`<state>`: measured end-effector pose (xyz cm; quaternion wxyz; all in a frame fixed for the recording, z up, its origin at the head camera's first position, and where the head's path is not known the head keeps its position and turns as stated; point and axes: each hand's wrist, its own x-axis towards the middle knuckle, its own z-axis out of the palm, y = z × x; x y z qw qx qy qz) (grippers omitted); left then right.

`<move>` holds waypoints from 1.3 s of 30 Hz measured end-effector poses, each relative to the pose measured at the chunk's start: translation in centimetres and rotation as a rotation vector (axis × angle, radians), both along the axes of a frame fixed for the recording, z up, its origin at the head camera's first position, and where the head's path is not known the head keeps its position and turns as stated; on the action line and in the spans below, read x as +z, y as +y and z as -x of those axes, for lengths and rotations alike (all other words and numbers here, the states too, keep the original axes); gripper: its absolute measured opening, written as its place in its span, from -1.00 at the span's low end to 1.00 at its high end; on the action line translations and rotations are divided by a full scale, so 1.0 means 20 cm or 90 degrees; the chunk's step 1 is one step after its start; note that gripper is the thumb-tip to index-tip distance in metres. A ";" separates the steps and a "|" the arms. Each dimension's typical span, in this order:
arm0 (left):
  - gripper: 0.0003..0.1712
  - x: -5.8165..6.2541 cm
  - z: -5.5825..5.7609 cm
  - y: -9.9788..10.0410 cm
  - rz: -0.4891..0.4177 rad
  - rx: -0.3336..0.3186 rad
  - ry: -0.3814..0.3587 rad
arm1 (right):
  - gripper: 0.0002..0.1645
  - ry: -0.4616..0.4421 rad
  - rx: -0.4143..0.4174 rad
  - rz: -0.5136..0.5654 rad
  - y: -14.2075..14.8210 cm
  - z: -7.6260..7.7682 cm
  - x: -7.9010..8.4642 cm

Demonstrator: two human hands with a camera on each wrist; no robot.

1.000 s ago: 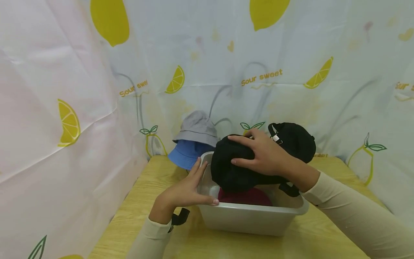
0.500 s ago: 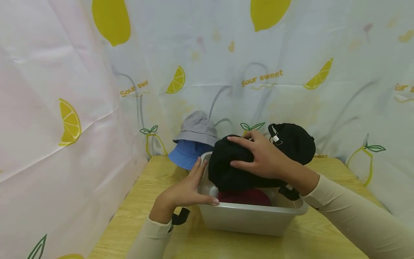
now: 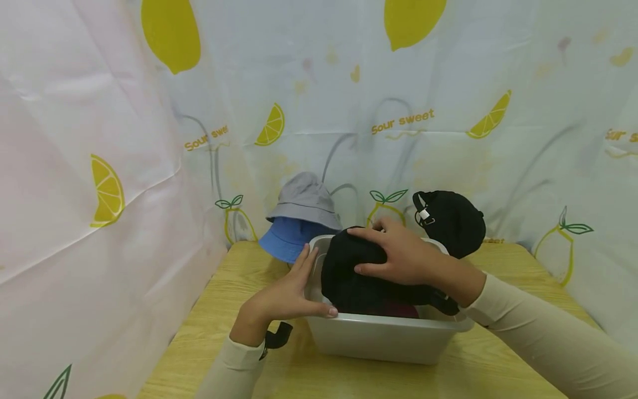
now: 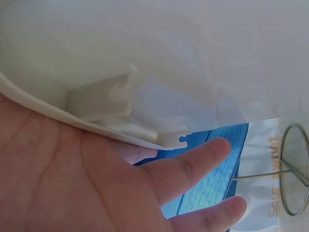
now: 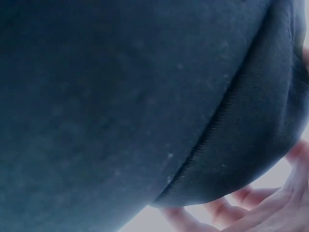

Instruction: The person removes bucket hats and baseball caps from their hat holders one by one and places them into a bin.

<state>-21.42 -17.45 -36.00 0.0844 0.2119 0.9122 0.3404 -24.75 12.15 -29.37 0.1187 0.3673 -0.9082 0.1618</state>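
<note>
My right hand (image 3: pixel 401 252) grips a black baseball cap (image 3: pixel 351 277) by its crown, tilted inside the pale plastic bin (image 3: pixel 379 335). In the right wrist view the dark cap (image 5: pixel 120 106) fills most of the picture, its brim seam crossing toward the curled fingers. Beneath it a strip of dark red fabric (image 3: pixel 401 309) shows; most of that piece is hidden. My left hand (image 3: pixel 279 296) rests on the bin's left front corner, fingers stretched along the side and thumb on the front rim. In the left wrist view those fingers (image 4: pixel 193 164) reach past the bin's edge, straight and spread.
Behind the bin at left, a grey bucket hat (image 3: pixel 305 197) sits above a blue bucket hat (image 3: pixel 286 238). Another black cap (image 3: pixel 456 221) with a buckled strap is at back right. A wire stand (image 4: pixel 294 169) shows in the left wrist view. Lemon-print curtains (image 3: pixel 319 83) surround the wooden table (image 3: pixel 199 332).
My right hand has lowered the black cap deeper into the bin, covering more of the red fabric. The left hand has stayed in place on the rim.
</note>
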 end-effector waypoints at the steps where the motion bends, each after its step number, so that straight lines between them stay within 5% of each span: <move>1: 0.61 0.00 0.00 0.00 -0.002 0.000 0.000 | -0.09 -0.010 0.000 -0.005 0.00 0.00 -0.01; 16: 0.59 0.00 -0.02 0.01 0.008 0.004 0.007 | -0.09 -0.129 0.003 -0.046 -0.01 0.06 -0.09; 39: 0.54 0.01 -0.02 0.00 0.012 0.001 0.010 | -0.09 -0.170 0.021 -0.133 -0.05 0.09 -0.17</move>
